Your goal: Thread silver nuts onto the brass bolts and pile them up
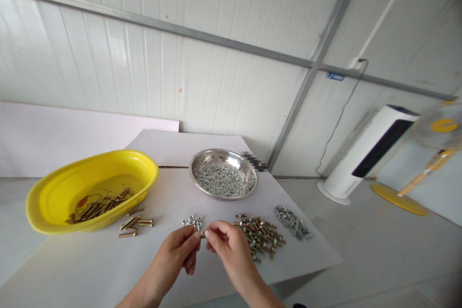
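Note:
My left hand (180, 249) and my right hand (227, 245) meet over the near middle of the white table (108, 264), fingertips pinched together on a small metal part, probably a bolt, mostly hidden between them. Just beyond my fingers lies a small cluster of silver nuts (193, 221). To the right sits a pile of brass bolts with nuts on them (260, 237). A few loose brass bolts (135, 225) lie left of my hands.
A yellow oval basin (50, 192) holding brass bolts stands at the left. A steel bowl (202, 161) of silver nuts sits at the back. A heap of washers (292, 221) lies near the right edge. A white tower fan (368, 154) and a yellow-based fan stand on the floor.

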Demonstrator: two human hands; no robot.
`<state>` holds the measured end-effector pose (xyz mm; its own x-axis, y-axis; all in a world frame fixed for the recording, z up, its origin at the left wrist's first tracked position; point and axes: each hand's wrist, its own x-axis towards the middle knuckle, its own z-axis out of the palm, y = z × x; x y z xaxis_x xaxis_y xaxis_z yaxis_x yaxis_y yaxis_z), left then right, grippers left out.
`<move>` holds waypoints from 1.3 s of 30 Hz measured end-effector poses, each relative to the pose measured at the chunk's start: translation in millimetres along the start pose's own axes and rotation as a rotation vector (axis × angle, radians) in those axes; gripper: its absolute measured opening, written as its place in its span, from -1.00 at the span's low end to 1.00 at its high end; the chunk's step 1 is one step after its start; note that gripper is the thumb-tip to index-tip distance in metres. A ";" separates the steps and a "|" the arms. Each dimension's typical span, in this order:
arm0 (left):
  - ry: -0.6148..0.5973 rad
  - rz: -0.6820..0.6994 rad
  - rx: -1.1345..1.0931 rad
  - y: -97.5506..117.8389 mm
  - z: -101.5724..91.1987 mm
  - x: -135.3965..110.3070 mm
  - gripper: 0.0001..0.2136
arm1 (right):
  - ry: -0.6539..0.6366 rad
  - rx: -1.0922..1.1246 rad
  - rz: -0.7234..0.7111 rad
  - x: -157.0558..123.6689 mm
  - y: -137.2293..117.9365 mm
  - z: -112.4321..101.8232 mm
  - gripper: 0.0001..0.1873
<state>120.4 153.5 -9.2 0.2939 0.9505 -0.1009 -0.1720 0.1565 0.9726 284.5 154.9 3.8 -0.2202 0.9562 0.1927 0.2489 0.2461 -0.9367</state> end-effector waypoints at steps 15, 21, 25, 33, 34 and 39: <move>0.056 -0.053 -0.079 -0.9 -0.6 1.4 -0.56 | 0.038 -0.098 -0.056 -3.8 -10.5 0.1 -0.77; 0.044 -0.093 -0.125 -1.6 -0.6 -0.5 -0.61 | 0.073 -0.141 -0.142 1.4 -8.3 3.8 -0.60; 0.019 -0.071 -0.098 -0.7 0.2 -1.8 -0.61 | 0.077 -0.136 -0.154 2.1 -4.0 2.5 -0.71; 0.076 0.130 0.210 4.2 1.1 -3.7 -0.69 | 0.033 -0.094 -0.107 -0.7 -7.6 0.5 -0.87; 0.082 0.146 0.252 3.7 1.3 -4.3 -0.71 | 0.030 -0.090 -0.100 -1.0 -8.0 0.6 -0.88; 0.140 0.231 0.475 7.8 3.7 -9.6 -0.79 | 0.016 -0.064 -0.076 -2.0 -8.4 0.8 -0.87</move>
<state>119.7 144.6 0.1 0.1651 0.9775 0.1310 0.2361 -0.1682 0.9571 282.1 150.8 11.0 -0.2261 0.9367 0.2673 0.2922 0.3270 -0.8987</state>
